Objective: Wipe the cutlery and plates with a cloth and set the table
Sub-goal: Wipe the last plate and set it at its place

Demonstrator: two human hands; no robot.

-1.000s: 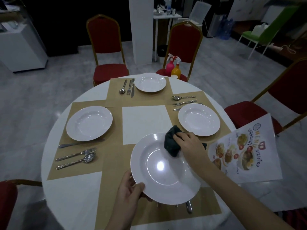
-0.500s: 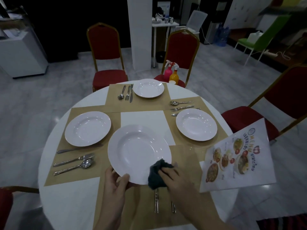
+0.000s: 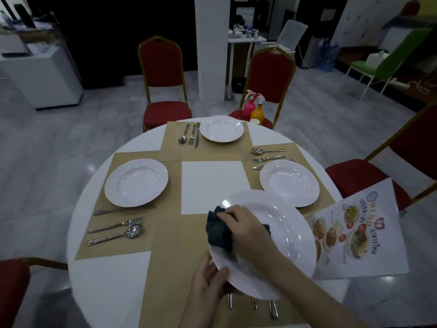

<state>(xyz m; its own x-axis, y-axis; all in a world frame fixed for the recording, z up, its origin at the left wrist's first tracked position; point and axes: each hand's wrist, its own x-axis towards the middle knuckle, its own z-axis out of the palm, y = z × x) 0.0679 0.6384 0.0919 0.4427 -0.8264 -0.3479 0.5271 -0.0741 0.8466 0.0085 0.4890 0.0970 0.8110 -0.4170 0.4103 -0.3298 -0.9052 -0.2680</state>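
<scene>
Pinching plate [image 3: 279,235] rim: left hand [image 3: 208,284] | right hand [image 3: 246,229] clutching cloth [image 3: 218,233]

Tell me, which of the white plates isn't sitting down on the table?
The round white plate nearest the person: the left hand grips its rim and holds it tilted while the right hand rubs it with the dark cloth.

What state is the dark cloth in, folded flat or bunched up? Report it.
Bunched up. The dark cloth is a crumpled wad gripped by the right hand against the plate, which the left hand holds by its rim.
</scene>
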